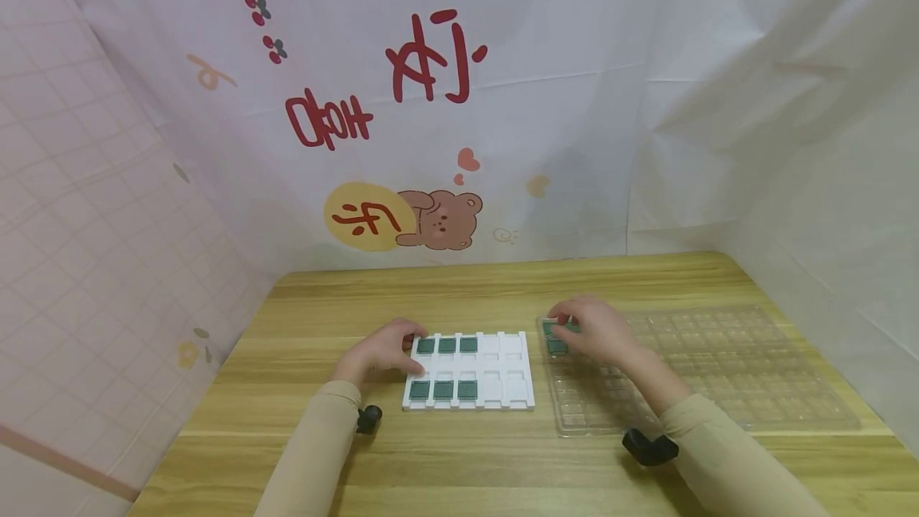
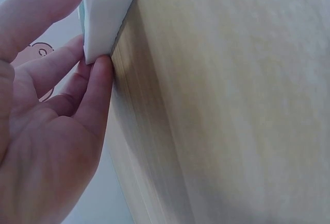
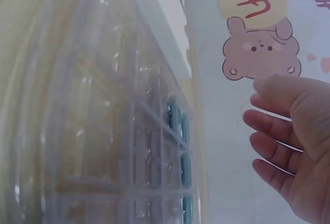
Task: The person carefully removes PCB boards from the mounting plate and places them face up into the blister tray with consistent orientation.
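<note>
A white tray point(image 1: 495, 371) lies on the table, with small green circuit boards point(image 1: 443, 390) in its left and middle pockets, in two rows. My left hand point(image 1: 384, 348) holds the tray's left end, thumb on one side; in the left wrist view the fingertips point(image 2: 104, 68) touch the tray's edge point(image 2: 105, 18). Over the far left corner of a clear plastic tray point(image 1: 689, 365) hovers my right hand point(image 1: 594, 329). Its fingers are loosely bent, and nothing shows between them in the right wrist view. Several more green boards point(image 1: 557, 347) sit in that corner, partly hidden by the hand.
The wooden table point(image 1: 459, 453) carries both trays side by side, a narrow gap between them. A white printed cloth point(image 1: 560, 142) hangs behind the table and along its sides. Black wrist-worn devices point(image 1: 649, 447) show beside both forearms.
</note>
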`<state>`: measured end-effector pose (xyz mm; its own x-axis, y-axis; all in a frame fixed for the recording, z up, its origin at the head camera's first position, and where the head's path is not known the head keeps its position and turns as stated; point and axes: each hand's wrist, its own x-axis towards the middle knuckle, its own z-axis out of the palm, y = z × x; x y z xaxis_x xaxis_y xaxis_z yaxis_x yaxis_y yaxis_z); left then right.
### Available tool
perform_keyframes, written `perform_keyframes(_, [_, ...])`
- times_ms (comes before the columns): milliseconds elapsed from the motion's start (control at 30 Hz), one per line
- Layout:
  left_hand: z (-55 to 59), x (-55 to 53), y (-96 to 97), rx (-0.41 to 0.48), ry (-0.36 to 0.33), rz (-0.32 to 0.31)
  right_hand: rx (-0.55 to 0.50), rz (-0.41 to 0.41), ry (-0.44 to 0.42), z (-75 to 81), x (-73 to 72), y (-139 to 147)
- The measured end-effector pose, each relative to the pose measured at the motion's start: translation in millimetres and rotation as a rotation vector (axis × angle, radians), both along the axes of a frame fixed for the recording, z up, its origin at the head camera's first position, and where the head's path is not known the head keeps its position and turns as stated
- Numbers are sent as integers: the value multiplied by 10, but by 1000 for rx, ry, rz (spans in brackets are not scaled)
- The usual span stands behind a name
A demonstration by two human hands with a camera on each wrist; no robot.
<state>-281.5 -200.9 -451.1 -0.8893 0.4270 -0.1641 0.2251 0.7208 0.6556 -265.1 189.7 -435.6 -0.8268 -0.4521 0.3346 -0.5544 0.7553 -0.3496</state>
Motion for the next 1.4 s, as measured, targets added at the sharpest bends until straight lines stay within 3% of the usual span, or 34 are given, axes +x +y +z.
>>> perform_keyframes(333, [1,-2,5,-7,-4,10,-70,-36,102,153,96,-138])
perform_keyframes(700, [5,-8,11,-9,-9,19,-106,53,225,256,113,-324])
perform_keyframes(1033, [16,2,25,-9,-13,27,-118,129,334,177,59,-545])
perform_keyframes(1400, [24,26,9,-5,-7,9,-63,160,294,42,87,-775])
